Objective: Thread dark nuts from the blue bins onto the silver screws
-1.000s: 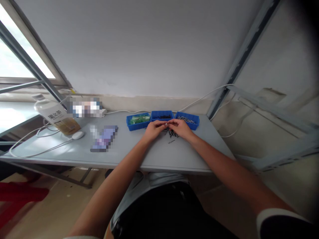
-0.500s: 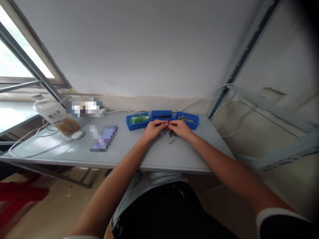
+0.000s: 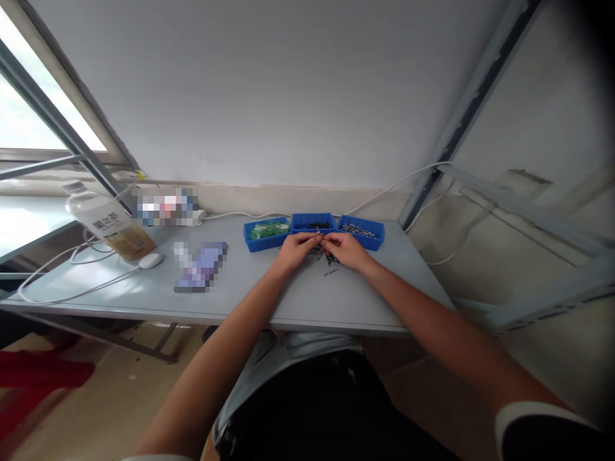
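Note:
My left hand (image 3: pixel 298 248) and my right hand (image 3: pixel 346 248) meet over the table, their fingertips pinched together. A small metal piece (image 3: pixel 318 230) shows its tip between them; its kind is too small to make out, and the fingers cover the rest. Below the hands lies a pile of small dark and silvery metal parts (image 3: pixel 330 258), partly hidden. One thin metal part (image 3: pixel 330 273) lies apart, nearer the table's front. Just behind the hands stand three blue bins: the left bin (image 3: pixel 263 244) with green pieces, the middle bin (image 3: pixel 312 218) with dark pieces, the right bin (image 3: pixel 377 241) with silvery pins.
On the left of the grey table (image 3: pixel 250 301) are a tilted tea bottle (image 3: pixel 108 221), a white mouse-shaped object (image 3: pixel 150 260) with cables, and a blurred flat purple item (image 3: pixel 204 266). Metal posts (image 3: pixel 446 137) rise at the right; a red stool (image 3: pixel 43 378) stands below left.
The fingertips have shifted slightly against each other, and the small metal piece's tip now shows a little further left. Both arms stay almost in place.

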The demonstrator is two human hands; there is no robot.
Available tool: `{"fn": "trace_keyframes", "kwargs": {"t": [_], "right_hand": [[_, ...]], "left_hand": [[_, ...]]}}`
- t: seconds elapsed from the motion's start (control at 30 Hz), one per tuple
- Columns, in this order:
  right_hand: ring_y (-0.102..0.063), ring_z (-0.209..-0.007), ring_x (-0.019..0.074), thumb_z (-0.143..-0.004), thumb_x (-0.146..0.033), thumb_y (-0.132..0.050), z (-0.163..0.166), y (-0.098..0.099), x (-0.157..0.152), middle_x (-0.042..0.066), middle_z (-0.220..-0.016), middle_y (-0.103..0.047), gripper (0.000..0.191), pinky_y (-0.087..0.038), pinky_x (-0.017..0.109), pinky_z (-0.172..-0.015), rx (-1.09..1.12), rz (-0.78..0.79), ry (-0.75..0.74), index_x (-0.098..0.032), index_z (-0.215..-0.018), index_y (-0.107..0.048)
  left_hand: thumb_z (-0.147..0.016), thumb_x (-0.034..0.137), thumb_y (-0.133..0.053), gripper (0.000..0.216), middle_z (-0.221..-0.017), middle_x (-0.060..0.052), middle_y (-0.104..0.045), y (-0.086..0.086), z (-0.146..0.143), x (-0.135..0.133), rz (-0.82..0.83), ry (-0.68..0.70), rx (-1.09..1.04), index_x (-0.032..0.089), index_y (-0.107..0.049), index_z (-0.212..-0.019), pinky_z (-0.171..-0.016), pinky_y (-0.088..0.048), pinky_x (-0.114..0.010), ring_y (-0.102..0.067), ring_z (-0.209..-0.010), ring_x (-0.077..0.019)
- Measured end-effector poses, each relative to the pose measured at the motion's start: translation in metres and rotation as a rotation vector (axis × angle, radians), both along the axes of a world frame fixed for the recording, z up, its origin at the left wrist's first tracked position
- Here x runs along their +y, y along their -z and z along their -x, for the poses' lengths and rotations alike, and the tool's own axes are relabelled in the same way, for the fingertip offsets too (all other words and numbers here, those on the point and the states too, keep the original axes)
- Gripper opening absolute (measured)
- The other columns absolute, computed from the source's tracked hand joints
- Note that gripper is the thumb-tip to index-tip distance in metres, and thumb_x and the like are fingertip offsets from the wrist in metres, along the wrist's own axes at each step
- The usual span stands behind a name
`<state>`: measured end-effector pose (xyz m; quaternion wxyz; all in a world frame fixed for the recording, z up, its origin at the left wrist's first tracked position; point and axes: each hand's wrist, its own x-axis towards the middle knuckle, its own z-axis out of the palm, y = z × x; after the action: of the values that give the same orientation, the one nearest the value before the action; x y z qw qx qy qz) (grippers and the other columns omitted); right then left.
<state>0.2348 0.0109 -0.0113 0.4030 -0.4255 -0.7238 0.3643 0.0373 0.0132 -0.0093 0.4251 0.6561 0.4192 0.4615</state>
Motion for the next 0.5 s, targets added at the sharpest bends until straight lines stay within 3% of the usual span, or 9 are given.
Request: {"fn": "trace_keyframes", "kwargs": {"t": [0.13, 0.23, 0.37, 0.5], "right_hand": [[-0.067, -0.07, 0.0171, -0.092, -0.045, -0.062, 0.001, -0.002, -0.001, 0.005, -0.085, -0.076, 0.029, -0.053, 0.029, -0.072, -0.018, 0.003, 0.021, -0.018, -0.092, -0.075], [-0.066, -0.068, 0.0162, -0.091, -0.047, -0.062, -0.001, -0.003, 0.0, 0.005, -0.084, -0.075, 0.032, -0.05, 0.027, -0.062, 0.055, 0.06, 0.085, -0.018, -0.095, -0.075], [-0.063, -0.067, 0.0144, -0.087, -0.051, -0.067, -0.006, -0.004, 0.004, 0.005, -0.088, -0.073, 0.035, -0.036, 0.021, -0.047, 0.273, 0.216, 0.173, -0.019, -0.101, -0.074], [-0.06, -0.062, 0.0128, -0.084, -0.054, -0.071, -0.012, -0.002, 0.011, 0.005, -0.085, -0.069, 0.04, -0.026, 0.02, -0.041, 0.499, 0.294, 0.226, -0.02, -0.105, -0.071]], "left_hand": [[-0.088, 0.034, -0.069, 0.037, -0.104, -0.008, -0.081, -0.001, -0.001, -0.001, 0.035, 0.022, -0.017, 0.018, -0.08, -0.12, -0.091, -0.055, -0.036, -0.071, -0.09, -0.0215], [-0.088, 0.032, -0.066, 0.04, -0.103, -0.007, -0.08, -0.001, -0.002, -0.001, 0.051, 0.006, -0.017, 0.019, -0.078, -0.124, -0.082, -0.054, -0.033, -0.067, -0.079, -0.0181], [-0.087, 0.035, -0.066, 0.041, -0.1, -0.007, -0.079, -0.002, -0.001, -0.001, 0.043, -0.009, -0.001, 0.019, -0.077, -0.124, -0.072, -0.051, -0.03, -0.062, -0.072, -0.0161], [-0.087, 0.034, -0.065, 0.039, -0.102, -0.007, -0.078, -0.002, -0.002, -0.001, 0.036, -0.006, -0.005, 0.019, -0.078, -0.12, -0.072, -0.051, -0.029, -0.062, -0.072, -0.0156]]}}
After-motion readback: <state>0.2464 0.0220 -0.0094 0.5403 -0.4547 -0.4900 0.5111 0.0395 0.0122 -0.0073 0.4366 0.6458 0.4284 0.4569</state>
